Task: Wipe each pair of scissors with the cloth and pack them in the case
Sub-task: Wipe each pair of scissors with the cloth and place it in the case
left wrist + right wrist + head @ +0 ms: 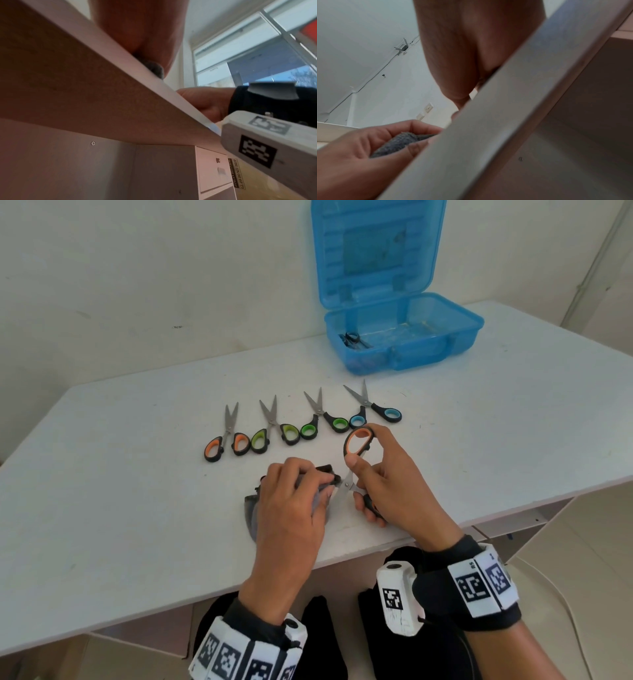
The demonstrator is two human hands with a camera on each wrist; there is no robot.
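My right hand (358, 486) grips a pair of orange-handled scissors (358, 443) near the table's front edge; they are spread open with one loop raised. My left hand (320, 484) pinches the grey cloth (251, 513) around one blade (340, 491). The right wrist view shows, from below the table edge, the left hand (368, 142) curled around the cloth (399, 143). Several more scissors lie in a row behind the hands: orange (222, 440), yellow-green (272, 429), green (322, 419) and blue (371, 405). The blue case (428, 350) stands open at the back right with a dark pair (352, 339) inside.
The white table (120, 474) meets a wall at the back. The case lid (376, 248) stands upright against that wall. Both wrist views look up from under the table's front edge (120, 67). The right wrist camera (265, 142) shows in the left wrist view.
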